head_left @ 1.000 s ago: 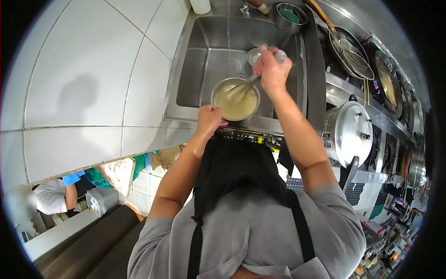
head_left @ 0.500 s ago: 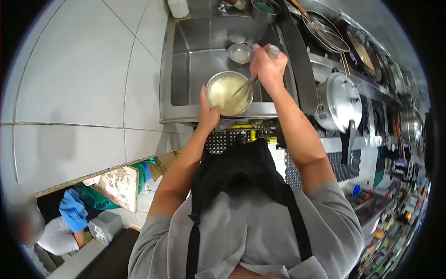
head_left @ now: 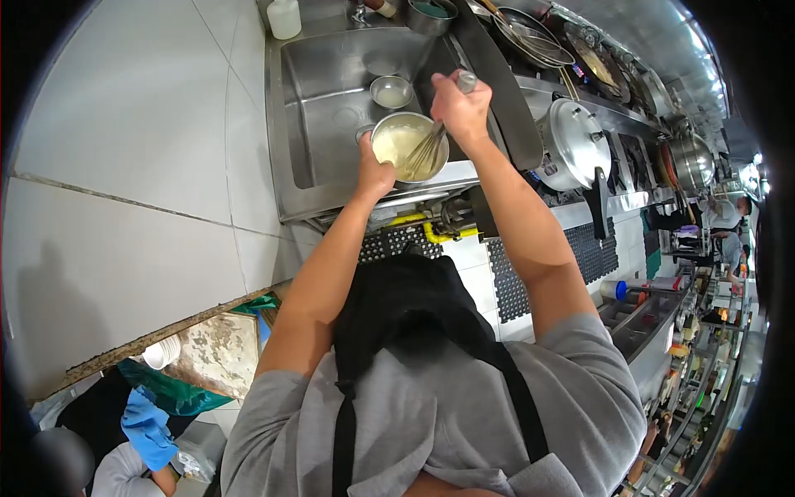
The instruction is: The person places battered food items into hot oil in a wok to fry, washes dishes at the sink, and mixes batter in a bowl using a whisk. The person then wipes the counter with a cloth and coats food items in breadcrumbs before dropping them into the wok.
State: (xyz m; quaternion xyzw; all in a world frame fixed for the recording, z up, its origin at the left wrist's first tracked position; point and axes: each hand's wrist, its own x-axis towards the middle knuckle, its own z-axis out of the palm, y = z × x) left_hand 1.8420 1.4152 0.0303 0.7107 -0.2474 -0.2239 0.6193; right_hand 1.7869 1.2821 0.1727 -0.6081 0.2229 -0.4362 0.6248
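My left hand grips the left rim of a metal bowl, thumb over the edge. Pale yellow batter lies inside the bowl, which is over the sink's front edge. My right hand is closed round the handle of a wire whisk; the whisk's wires slant down into the batter. Beyond the bowl, a small metal bowl with some liquid sits in the sink basin.
Right of the sink are a pressure cooker and a pan with strainers on the stove. A white bottle stands behind the sink. A co-worker's blue cloth shows at lower left; more people are far right.
The view has turned and shifted, so the sink appears further left. The bowl has tilted, and the whisk has moved to its right side. Both hands keep their hold.
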